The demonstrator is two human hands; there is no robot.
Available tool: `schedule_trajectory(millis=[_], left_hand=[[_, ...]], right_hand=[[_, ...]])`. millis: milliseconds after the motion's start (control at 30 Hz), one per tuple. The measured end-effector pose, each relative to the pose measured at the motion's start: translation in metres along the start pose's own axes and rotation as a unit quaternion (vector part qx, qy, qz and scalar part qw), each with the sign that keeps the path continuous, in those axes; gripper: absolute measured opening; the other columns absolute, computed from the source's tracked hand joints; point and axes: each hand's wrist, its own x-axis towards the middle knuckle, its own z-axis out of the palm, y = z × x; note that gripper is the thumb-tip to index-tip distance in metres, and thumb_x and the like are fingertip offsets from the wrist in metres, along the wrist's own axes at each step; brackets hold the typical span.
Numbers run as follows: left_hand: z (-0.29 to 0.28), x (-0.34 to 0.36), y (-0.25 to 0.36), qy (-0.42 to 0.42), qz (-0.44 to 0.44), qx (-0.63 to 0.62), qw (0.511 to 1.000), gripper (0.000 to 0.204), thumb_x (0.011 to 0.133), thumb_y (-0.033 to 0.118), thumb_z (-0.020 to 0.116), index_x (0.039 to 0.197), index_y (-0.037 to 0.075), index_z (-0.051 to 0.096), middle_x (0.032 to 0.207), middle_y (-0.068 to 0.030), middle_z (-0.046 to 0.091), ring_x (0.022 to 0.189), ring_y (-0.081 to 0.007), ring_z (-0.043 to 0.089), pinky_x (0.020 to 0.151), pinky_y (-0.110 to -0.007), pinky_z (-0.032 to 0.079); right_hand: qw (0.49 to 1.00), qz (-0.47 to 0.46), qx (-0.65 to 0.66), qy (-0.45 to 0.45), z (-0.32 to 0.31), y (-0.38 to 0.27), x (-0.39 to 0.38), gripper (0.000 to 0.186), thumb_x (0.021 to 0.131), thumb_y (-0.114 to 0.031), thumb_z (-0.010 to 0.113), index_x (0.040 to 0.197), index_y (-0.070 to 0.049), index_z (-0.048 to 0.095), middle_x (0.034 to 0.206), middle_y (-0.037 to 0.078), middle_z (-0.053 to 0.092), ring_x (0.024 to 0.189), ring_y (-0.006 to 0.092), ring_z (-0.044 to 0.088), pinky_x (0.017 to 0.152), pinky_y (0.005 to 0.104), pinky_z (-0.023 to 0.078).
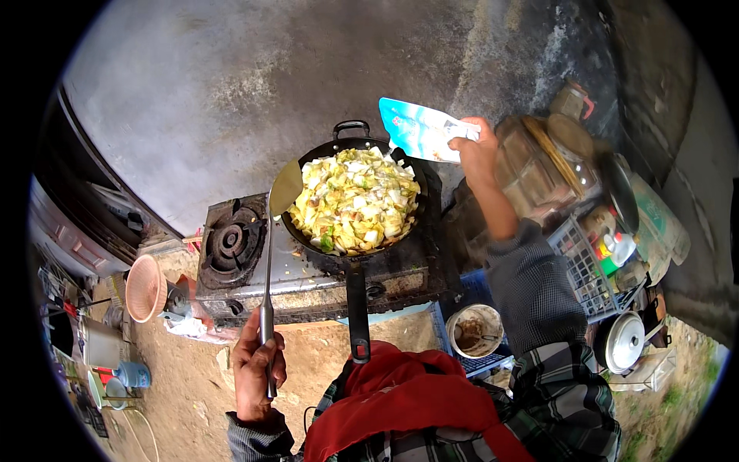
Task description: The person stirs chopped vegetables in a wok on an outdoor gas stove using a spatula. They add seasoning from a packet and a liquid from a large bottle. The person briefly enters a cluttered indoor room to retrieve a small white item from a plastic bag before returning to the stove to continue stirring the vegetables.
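A black frying pan (356,304), heaped with chopped pale cabbage (358,200), sits on the right side of a grimy two-burner stove (229,239). My left hand (258,362) grips the long steel handle of a spatula (286,189), whose broad head rests at the pan's left rim. My right hand (473,150) holds a flat, blue-and-white packet (419,127) over the upper right edge of the pan, tilted toward the left. Whether anything is coming out of the packet, I cannot tell.
At right are stacked containers (546,162), a grey crate (577,262) of bottles and a lidded pot (620,339). A dirty bucket (475,331) stands below the stove. At left are a pink basket (146,286) and several basins and tubs (115,389). A grey wall (269,77) backs the stove.
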Motion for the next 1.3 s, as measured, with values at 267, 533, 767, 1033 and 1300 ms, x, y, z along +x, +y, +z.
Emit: schedule_trajectory(millis=[267,533,767,1033,1300], left_hand=[[-0.006,-0.007,0.000,0.027,-0.001,-0.022,0.999,0.055,0.081,-0.005,0.041,0.134,0.007,0.035,0.077,-0.0080,0.052,0.039,-0.0056,0.042,0.034,-0.018,0.032],[-0.008,-0.010,0.002,0.035,0.013,-0.020,0.999,0.054,0.081,-0.003,0.040,0.134,0.007,0.034,0.077,-0.0079,0.052,0.039,-0.0054,0.041,0.033,-0.018,0.032],[-0.007,-0.012,-0.002,0.042,0.015,-0.015,0.999,0.053,0.081,-0.002,0.042,0.133,0.006,0.035,0.077,-0.0078,0.052,0.039,-0.0056,0.041,0.033,-0.018,0.032],[0.009,-0.013,-0.005,0.011,0.016,-0.004,1.000,0.052,0.080,0.001,0.046,0.131,0.006,0.038,0.079,-0.0085,0.054,0.040,-0.0065,0.044,0.033,-0.017,0.034],[0.030,-0.008,-0.010,-0.010,0.007,0.006,1.000,0.055,0.080,-0.003,0.042,0.134,0.005,0.034,0.075,-0.0080,0.052,0.038,-0.0061,0.041,0.033,-0.018,0.032]], right_hand=[[0.996,0.051,-0.050,-0.050,0.090,0.001,0.008,0.032,0.060,0.001,0.062,0.091,-0.004,0.058,0.085,0.008,0.063,0.080,0.0202,0.060,0.070,0.0310,0.046],[0.991,-0.009,-0.004,-0.130,0.130,-0.009,-0.019,0.030,0.061,0.009,0.058,0.089,-0.003,0.055,0.082,0.007,0.061,0.071,0.0158,0.059,0.057,0.0279,0.047],[0.977,0.047,0.051,-0.200,0.058,-0.024,-0.052,0.031,0.060,0.005,0.059,0.089,-0.002,0.055,0.080,0.006,0.059,0.074,0.0152,0.057,0.063,0.0286,0.046],[0.991,0.078,0.056,-0.089,-0.035,-0.037,-0.049,0.034,0.061,0.008,0.057,0.092,-0.004,0.055,0.080,0.005,0.059,0.067,0.0134,0.058,0.052,0.0265,0.048],[0.991,0.087,0.104,-0.007,-0.054,-0.018,-0.036,0.035,0.060,0.009,0.058,0.093,-0.004,0.054,0.082,0.007,0.059,0.066,0.0157,0.059,0.046,0.0296,0.049]])
